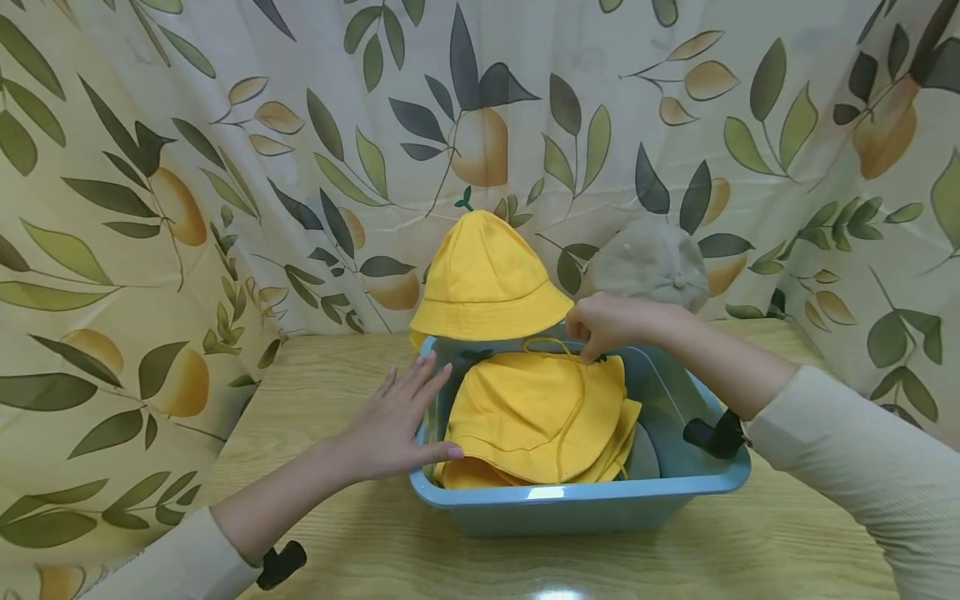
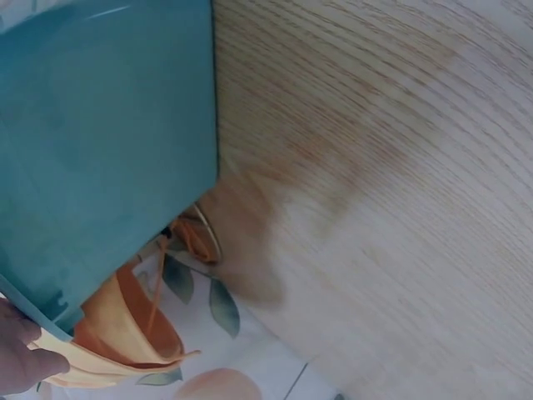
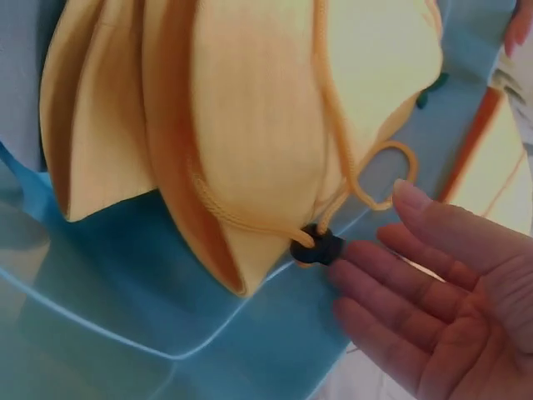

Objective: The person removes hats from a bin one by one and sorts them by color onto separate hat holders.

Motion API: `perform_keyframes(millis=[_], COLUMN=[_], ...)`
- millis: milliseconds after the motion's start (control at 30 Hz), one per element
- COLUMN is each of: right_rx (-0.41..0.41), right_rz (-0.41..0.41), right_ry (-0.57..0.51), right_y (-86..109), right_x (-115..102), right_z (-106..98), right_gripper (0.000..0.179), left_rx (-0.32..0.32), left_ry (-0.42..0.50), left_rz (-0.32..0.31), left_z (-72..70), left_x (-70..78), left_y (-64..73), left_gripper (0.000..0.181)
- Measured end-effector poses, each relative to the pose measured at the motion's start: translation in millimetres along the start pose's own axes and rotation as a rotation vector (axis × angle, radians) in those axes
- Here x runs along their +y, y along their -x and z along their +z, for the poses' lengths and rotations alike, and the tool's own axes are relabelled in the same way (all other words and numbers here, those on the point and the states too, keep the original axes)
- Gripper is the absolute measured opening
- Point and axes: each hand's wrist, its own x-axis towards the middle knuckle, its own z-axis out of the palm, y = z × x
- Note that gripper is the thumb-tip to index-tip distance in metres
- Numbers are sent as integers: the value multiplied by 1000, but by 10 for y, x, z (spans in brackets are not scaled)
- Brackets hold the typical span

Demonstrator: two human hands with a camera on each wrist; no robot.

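Yellow bucket hats (image 1: pixel 532 408) lie stacked in a blue plastic tub (image 1: pixel 585 493). My left hand (image 1: pixel 393 425) is at the tub's left rim, fingers spread and straight, the thumb reaching over the edge by the hats. Above the tub's far side is my right hand (image 1: pixel 611 321), beside a yellow chin cord (image 3: pixel 331 108) of the top hat. In the right wrist view its fingertips come right up to the black cord toggle (image 3: pixel 316 247), while the thumb, apart from the fingers, is at a loop of the cord.
Behind the tub stands another yellow bucket hat (image 1: pixel 487 267) with a green sprout on top. A grey-beige cap (image 1: pixel 656 262) sits at the back right, partly behind my right hand. Something grey (image 1: pixel 642 457) shows under the stack. A leaf-printed curtain (image 1: pixel 300 167) surrounds the wooden table (image 1: pixel 337 533).
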Motion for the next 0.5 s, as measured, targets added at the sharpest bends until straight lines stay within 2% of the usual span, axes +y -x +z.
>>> perform_keyframes(millis=[100,233,333,433,500], right_rx=[-16,-14,-9,-26,-45], right_rz=[-5,5,25,47,42], right_ry=[-3,-21,11,36,9], right_y=[-61,-132,-165,-187,-195], right_x=[32,64,52,26,26], right_z=[46,156,252,313,319], right_gripper=[28,20,36,45,49], left_rx=[0,-5,-2,3,3], left_ry=[-10,-11,-4,-1,2], left_rz=[-1,3,6,7,9], left_z=[0,10,15,8,2], left_x=[-3,-8,-13,-17,-21], left_y=[3,5,7,9,10], left_gripper=[98,97,97,97,97])
